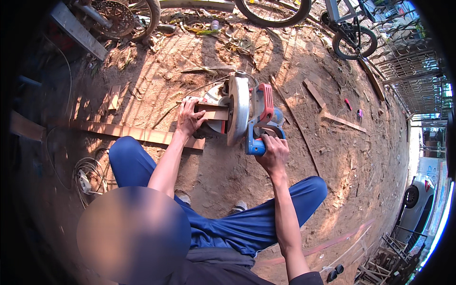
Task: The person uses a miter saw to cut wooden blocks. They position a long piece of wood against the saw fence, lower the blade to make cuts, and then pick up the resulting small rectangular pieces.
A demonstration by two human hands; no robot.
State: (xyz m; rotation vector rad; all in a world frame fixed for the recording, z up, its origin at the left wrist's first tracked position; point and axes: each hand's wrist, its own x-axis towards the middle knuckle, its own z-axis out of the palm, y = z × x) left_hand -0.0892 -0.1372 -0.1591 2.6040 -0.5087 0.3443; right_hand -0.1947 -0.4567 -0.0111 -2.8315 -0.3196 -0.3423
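In front of me on the dirt ground stands a chop saw [239, 107] with a pale round blade guard, a red top grip and a blue handle [256, 147]. My right hand [274, 153] is wrapped round that blue handle. A short piece of brown wood [217, 115] lies across the saw's base, its right end at the blade guard. My left hand [189, 119] presses on the wood's left end, fingers over it. The guard hides most of the blade, so I cannot tell whether it touches the wood.
Left of the saw, a long wooden plank [159, 136] lies on the ground. A coiled cable with a white power strip [84, 183] is by my left knee. Right of the saw are a thin strip [298, 128] and wood offcuts [314, 94]. Bicycle wheels [273, 21] stand at the back.
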